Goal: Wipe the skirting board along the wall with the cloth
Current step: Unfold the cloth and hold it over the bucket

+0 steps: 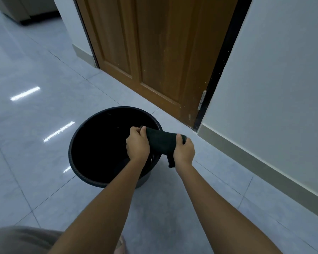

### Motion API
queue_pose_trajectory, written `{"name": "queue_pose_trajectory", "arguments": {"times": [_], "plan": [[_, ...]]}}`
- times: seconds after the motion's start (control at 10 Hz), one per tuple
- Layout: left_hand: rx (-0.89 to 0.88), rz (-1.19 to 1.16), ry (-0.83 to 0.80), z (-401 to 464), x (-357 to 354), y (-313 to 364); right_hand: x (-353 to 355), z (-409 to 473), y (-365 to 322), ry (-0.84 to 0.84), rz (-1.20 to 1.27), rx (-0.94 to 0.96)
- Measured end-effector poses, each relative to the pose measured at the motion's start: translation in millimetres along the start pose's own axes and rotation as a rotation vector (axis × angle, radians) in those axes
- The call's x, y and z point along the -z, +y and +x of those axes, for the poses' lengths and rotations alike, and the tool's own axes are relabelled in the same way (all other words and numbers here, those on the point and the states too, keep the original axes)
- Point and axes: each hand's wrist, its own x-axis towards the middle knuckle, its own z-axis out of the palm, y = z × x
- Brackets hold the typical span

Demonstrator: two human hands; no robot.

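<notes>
Crouching low over pale floor tiles [44,70], knee just poking into the bottom left corner, both forearms reaching forward. Gripping a dark cloth [162,143] with both fists, left hand [138,143] closed round one end, right hand [184,150] closed round the other, rolled-up middle stretched between them. Looking a lot like wringing it out over the black bucket [77,140], though not seeing any drips, and too dark inside to tell if there's water. One loose corner dangling below the right hand, just past the bucket's rim.

Progress-wise: basically still prepping. Not touching the skirting board [255,162] yet, running along the foot of the wall [283,79] off to the right, from the wooden door [163,52] frame down toward the lower right edge. Another short bit of it showing left of the door too. Can't tell from here whether any stretch has been wiped, no obvious damp or clean streaks. So guessing pretty much the whole wipe is left: finishing the squeeze, shuffling right, pressing cloth to board and dragging it along.
</notes>
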Motion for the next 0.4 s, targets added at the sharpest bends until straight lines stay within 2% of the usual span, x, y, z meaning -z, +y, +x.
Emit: {"name": "queue_pose_trajectory", "arguments": {"times": [0.1, 0.2, 0.3, 0.4], "plan": [[0.124, 0.071, -0.113, 4, -9, -14, -15, 4, 14, -0.155, -0.041, -0.131], [0.158, 0.058, -0.235, 15, -22, -28, -23, 11, 21, -0.42, 0.045, -0.297], [0.218, 0.029, -0.36, 19, -32, -37, -13, 20, 21, -0.579, -0.059, -0.286], [0.189, 0.294, -0.196, 19, -10, -11, 17, 33, 3, -0.447, -0.414, 0.03]]}}
